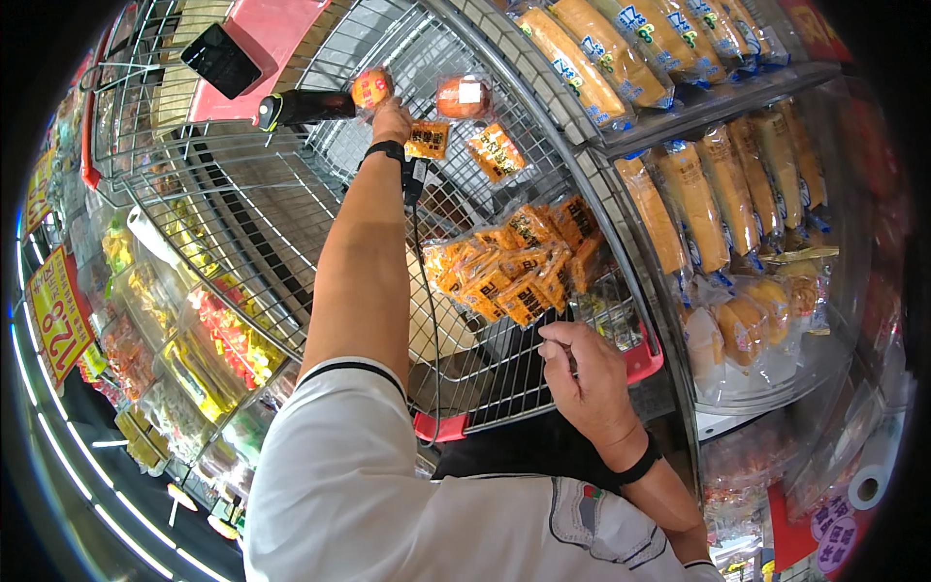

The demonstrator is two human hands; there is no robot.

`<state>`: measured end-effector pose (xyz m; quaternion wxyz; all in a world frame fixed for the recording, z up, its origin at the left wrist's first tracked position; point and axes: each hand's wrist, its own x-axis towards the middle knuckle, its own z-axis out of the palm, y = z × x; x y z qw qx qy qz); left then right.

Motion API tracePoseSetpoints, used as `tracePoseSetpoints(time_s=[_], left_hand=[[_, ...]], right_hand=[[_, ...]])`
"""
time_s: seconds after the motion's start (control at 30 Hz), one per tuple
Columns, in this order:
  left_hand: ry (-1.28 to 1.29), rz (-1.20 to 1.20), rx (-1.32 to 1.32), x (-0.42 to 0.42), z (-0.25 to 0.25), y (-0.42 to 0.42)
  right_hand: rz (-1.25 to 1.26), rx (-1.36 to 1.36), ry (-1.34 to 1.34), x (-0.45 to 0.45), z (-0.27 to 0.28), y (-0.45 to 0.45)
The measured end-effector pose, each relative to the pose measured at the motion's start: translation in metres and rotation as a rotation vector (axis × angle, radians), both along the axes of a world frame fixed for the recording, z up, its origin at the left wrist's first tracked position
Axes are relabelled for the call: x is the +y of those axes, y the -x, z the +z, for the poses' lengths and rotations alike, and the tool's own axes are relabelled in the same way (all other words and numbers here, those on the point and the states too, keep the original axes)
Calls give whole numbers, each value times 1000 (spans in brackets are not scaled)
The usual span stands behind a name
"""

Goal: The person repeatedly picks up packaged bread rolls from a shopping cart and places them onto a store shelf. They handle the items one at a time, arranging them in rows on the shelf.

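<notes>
My left hand reaches to the far part of a metal shopping cart, its fingers at a round, plastic-wrapped packaged food item; whether they grip it is hard to tell. Just beside that hand lie a small orange packet and a dark bottle. To their right are a wrapped reddish-brown item with a white label and another orange packet. A heap of orange snack packets sits nearer me in the cart. My right hand is at the heap's near edge, fingers curled, with nothing visible in them.
A black smartphone lies on the cart's pink flap. On the right, shelves hold bagged bread loaves and packaged buns. Bagged snacks and a yellow price sign are at the left. A black cable hangs beside my left arm.
</notes>
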<state>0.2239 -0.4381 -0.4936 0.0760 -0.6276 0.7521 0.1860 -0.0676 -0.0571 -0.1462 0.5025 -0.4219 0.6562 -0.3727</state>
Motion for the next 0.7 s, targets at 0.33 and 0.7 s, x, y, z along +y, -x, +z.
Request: tracePoseSetpoints(time_s=[0.33, 0.7], left_hand=[[315, 180, 122, 45, 46, 37], [9, 613, -76, -39, 44, 23]], right_hand=[[-12, 4, 16, 1, -4, -1], [46, -42, 38, -3, -2, 4]])
